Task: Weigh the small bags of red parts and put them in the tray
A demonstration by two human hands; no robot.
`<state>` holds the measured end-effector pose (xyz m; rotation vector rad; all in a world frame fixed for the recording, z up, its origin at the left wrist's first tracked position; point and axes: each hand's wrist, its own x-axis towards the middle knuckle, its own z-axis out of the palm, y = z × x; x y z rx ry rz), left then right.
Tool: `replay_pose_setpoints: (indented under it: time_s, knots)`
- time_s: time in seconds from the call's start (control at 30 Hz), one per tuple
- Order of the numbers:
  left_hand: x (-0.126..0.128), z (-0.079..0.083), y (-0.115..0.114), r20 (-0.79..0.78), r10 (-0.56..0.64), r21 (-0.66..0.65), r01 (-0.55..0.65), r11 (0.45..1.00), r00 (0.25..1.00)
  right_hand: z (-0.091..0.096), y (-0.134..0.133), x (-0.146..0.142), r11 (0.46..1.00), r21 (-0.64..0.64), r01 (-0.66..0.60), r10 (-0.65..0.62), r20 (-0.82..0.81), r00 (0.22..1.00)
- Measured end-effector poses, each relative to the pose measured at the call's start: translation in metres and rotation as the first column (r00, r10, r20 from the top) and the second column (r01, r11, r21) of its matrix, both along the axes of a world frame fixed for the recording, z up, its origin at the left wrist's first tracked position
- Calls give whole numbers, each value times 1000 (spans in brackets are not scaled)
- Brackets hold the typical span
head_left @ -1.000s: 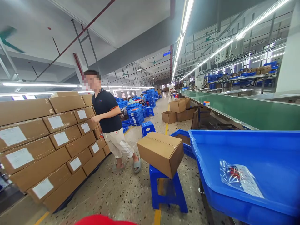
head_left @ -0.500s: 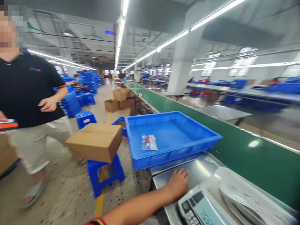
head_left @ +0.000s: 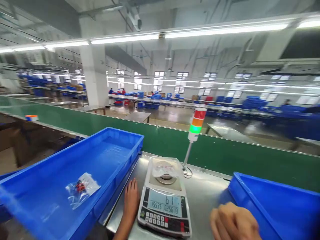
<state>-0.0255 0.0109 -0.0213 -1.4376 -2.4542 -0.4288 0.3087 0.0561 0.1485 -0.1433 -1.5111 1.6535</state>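
Observation:
My left hand (head_left: 131, 201) lies flat on the steel table (head_left: 207, 196), fingers stretched out, just left of a white counting scale (head_left: 165, 200). A clear plastic bag (head_left: 165, 170) rests on the scale's pan, and the display is lit. My right hand (head_left: 233, 222) hovers at the lower right with fingers curled, blurred, beside a blue tray (head_left: 275, 203). Whether it holds anything is hidden. Left of the scale a second, larger blue tray (head_left: 117, 140) holds one small clear bag with red parts (head_left: 82, 188).
A green conveyor belt (head_left: 225, 155) runs behind the table. A signal light pole (head_left: 196, 126) glowing green stands behind the scale. A roll of tape (head_left: 31, 117) sits on the belt's far left. Rows of tables and blue bins fill the hall beyond.
The view has swung right, away from the person and the cardboard boxes, onto the scale. My left hand stays on the steel table; my right hand has come into view.

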Motion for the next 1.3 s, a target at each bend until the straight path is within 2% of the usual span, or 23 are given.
replay_pose_setpoints:
  time_s: [0.07,0.1,0.13,0.2,0.3,0.37,0.43,0.5,0.6,0.73,0.97,1.07,1.3]
  knots:
    - [-4,1,-1,-14,-32,30,32,999,999,-6,-3,-7,972,-7,235,-234,62,970]
    - [-6,1,-1,-15,-50,43,50,998,999,-11,-2,-10,918,-15,396,-391,126,912]
    - [-8,1,0,-17,-69,56,70,996,997,-18,1,-11,842,-5,540,-529,191,827]
    - [-11,1,1,-36,-103,94,106,990,994,-39,13,-6,687,64,724,-708,282,647]
    - [-13,2,1,-64,-125,162,134,978,990,-82,35,10,522,255,814,-832,363,420]
    - [-14,4,1,-56,-138,186,146,972,989,-113,49,20,423,452,785,-882,406,242]
    - [-14,7,1,-42,-157,198,163,967,987,-139,60,24,367,604,707,-898,428,101]
    - [-14,9,1,-31,-176,199,179,964,984,-158,68,23,351,676,647,-897,441,26]
    - [-15,10,1,-28,-187,188,189,964,982,-174,74,18,357,729,584,-886,462,-35]
    - [-17,7,3,-66,-165,180,174,968,984,-180,75,15,366,781,506,-885,460,-70]
    - [-31,-13,11,-62,-215,246,223,943,975,-186,75,12,311,828,467,-900,414,-136]
    - [-39,-24,16,-34,-242,298,241,924,970,-191,77,13,321,840,438,-897,418,-145]
    - [-52,-41,25,35,-262,376,230,898,965,-199,73,20,350,806,476,-894,440,-88]
